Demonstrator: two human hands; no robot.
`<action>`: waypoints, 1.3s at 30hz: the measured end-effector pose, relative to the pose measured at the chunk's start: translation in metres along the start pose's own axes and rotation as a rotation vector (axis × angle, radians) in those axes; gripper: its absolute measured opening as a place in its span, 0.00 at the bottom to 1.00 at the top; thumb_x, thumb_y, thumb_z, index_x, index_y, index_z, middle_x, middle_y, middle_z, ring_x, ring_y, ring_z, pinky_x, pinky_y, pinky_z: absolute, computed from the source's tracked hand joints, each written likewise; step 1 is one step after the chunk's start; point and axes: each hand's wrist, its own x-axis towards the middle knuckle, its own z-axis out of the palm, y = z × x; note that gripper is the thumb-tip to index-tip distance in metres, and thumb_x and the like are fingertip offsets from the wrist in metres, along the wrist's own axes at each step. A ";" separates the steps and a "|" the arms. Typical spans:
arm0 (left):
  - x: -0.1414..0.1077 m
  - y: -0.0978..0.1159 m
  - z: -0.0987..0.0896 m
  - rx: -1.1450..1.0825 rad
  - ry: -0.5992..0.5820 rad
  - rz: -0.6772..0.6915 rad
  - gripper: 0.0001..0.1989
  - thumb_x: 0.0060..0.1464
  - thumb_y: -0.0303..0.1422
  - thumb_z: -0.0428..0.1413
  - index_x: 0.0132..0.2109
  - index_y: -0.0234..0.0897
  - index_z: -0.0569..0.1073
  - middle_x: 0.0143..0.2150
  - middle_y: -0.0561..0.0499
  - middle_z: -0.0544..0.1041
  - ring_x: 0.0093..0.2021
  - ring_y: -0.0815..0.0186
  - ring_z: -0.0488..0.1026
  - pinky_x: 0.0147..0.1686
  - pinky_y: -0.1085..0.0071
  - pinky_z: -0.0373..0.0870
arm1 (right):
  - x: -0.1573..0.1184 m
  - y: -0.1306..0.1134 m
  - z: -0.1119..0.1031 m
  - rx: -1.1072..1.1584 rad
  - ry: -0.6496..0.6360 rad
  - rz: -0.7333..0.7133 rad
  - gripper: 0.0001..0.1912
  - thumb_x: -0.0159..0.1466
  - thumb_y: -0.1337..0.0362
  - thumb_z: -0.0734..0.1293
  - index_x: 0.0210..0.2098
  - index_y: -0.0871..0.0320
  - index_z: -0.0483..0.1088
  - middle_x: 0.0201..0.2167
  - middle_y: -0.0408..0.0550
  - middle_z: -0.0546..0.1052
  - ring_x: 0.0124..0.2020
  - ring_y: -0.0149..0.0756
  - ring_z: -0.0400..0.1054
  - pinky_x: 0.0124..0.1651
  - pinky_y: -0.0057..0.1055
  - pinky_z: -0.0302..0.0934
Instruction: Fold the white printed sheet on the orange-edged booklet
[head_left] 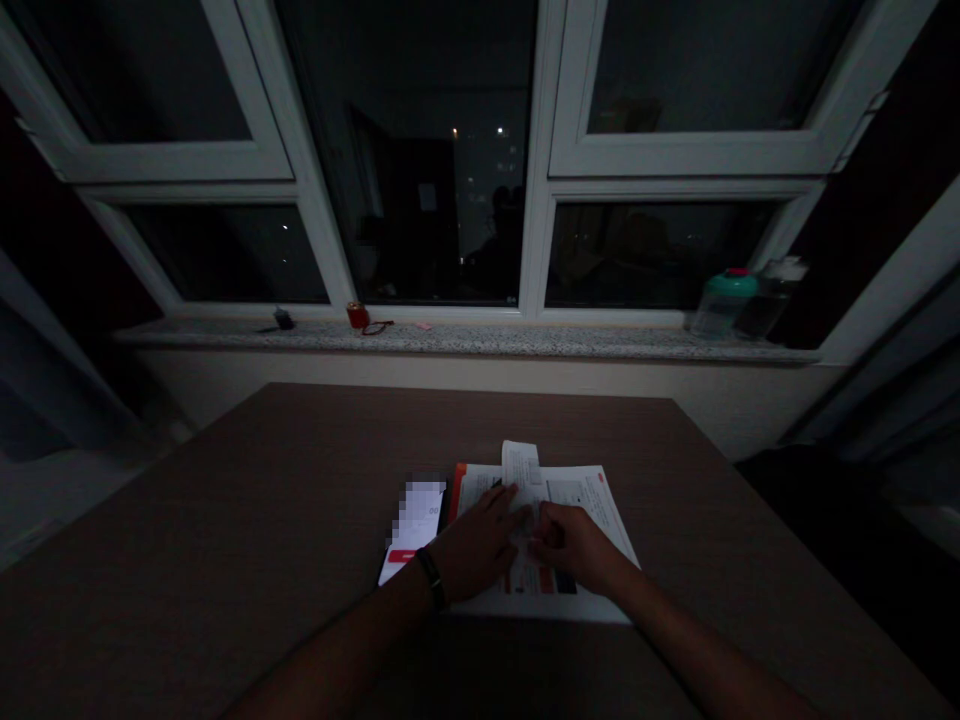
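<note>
A paper strip (520,462) on the booklet (589,488) is touched by the left hand (478,543), fingers apart; whether anything is gripped by the curled right hand (579,545) cannot be told.

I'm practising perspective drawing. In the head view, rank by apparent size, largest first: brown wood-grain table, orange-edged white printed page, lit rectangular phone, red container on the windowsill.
1. Brown table
2. White printed page
3. Lit phone
4. Red container
</note>
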 end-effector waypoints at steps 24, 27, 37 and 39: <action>-0.001 0.003 -0.006 -0.055 0.036 -0.046 0.26 0.51 0.37 0.63 0.57 0.41 0.67 0.67 0.44 0.58 0.68 0.49 0.51 0.63 0.52 0.56 | -0.003 0.005 -0.012 0.049 0.068 0.012 0.08 0.58 0.65 0.69 0.28 0.57 0.64 0.21 0.37 0.66 0.23 0.29 0.59 0.25 0.24 0.50; -0.001 0.005 -0.005 -0.053 0.076 -0.046 0.23 0.51 0.36 0.64 0.53 0.41 0.67 0.65 0.44 0.60 0.66 0.49 0.54 0.62 0.51 0.57 | -0.003 0.002 -0.011 -0.002 0.058 0.000 0.08 0.57 0.66 0.69 0.28 0.57 0.64 0.21 0.37 0.66 0.23 0.29 0.59 0.26 0.24 0.51; -0.001 0.008 -0.007 -0.062 0.080 -0.028 0.24 0.50 0.34 0.65 0.53 0.39 0.67 0.64 0.42 0.62 0.66 0.49 0.54 0.62 0.50 0.57 | -0.005 -0.005 -0.005 -0.066 0.069 -0.005 0.08 0.57 0.69 0.68 0.26 0.57 0.63 0.21 0.37 0.66 0.24 0.29 0.60 0.26 0.23 0.51; -0.001 0.008 -0.007 -0.064 0.086 -0.021 0.24 0.50 0.34 0.65 0.53 0.40 0.68 0.64 0.43 0.62 0.66 0.49 0.54 0.62 0.50 0.58 | -0.006 -0.005 -0.002 -0.087 0.039 -0.019 0.08 0.56 0.70 0.68 0.26 0.57 0.63 0.21 0.37 0.66 0.24 0.28 0.60 0.25 0.23 0.50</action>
